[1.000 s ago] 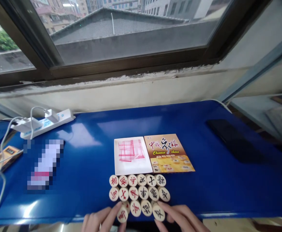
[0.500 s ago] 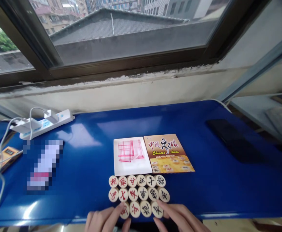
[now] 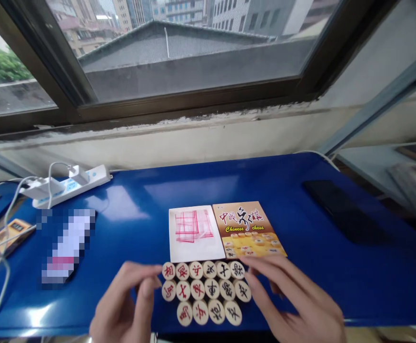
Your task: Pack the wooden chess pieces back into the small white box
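Round wooden Chinese chess pieces (image 3: 197, 289) with red characters on the left and black ones on the right stand in three rows near the table's front edge. The front row is shorter than the other two. My left hand (image 3: 127, 300) is by the left end of the rows, its index fingertip at a red piece (image 3: 168, 270) and its thumb apart below. At the right end, my right hand (image 3: 293, 297) has its fingers spread, index finger and thumb around the corner of a black piece (image 3: 237, 270). Neither hand grips a piece.
Behind the pieces lie a white square sheet (image 3: 193, 255) with red lines and a printed Chinese chess box or card (image 3: 243, 214). A dark phone (image 3: 332, 209) rests at the right. To the left are a pixelated item (image 3: 67, 247) and a power strip (image 3: 74, 183) with cables.
Both hands have moved outward and away from the front row, up to the two ends of the back rows. The pieces keep the same arrangement.
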Demonstrator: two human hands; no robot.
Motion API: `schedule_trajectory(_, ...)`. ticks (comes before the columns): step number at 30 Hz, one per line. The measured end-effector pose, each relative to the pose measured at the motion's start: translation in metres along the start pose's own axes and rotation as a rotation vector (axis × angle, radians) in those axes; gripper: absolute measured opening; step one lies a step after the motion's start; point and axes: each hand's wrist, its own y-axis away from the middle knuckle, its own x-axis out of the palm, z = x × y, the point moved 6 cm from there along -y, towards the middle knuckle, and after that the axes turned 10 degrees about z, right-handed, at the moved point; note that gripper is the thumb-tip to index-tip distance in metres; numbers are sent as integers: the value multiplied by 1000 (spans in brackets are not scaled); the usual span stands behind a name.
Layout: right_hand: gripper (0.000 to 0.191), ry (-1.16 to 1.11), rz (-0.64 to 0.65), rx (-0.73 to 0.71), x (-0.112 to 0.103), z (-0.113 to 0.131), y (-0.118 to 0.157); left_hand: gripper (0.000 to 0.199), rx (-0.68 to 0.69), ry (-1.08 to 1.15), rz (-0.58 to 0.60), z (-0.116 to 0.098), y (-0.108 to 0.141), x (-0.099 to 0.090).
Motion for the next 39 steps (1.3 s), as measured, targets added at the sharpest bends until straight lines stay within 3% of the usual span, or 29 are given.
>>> schedule_trajectory(3, 18, 110, 107, -153, 4, 5, -46, 24, -51, 24, 143, -7, -53, 14)
schedule_trajectory(4, 19, 159, 170, -209, 8, 7, -60, 22, -7, 5, 211, -12, -68, 21)
schedule_trajectory(6, 21, 230, 310, -326, 20, 11, -81, 20, 152, -135, 405, -23, -91, 39)
schedule_trajectory(8, 17, 299, 433, -387, 34, 9, -96, 24, 394, -399, 523, -30, -102, 54)
schedule_trajectory(10, 12, 365, 511, -365, 46, 1, -107, 28, 597, -624, 555, -28, -105, 64)
schedule_trajectory(12, 13, 402, 545, -313, 54, -9, -114, 29, 673, -700, 566, -15, -106, 68)
schedule_trajectory(17, 12, 394, 584, -279, 68, -23, -114, 15, 560, -615, 622, 26, -106, 69)
schedule_trajectory(20, 11, 395, 594, -269, 74, -28, -111, 14, 505, -597, 631, 38, -103, 68)
schedule_trajectory(26, 11, 389, 586, -266, 82, -29, -106, 28, 498, -710, 669, 51, -98, 73)
schedule_trajectory(39, 11, 347, 493, -207, 79, -33, -104, 26, 425, -550, 676, 62, -99, 76)
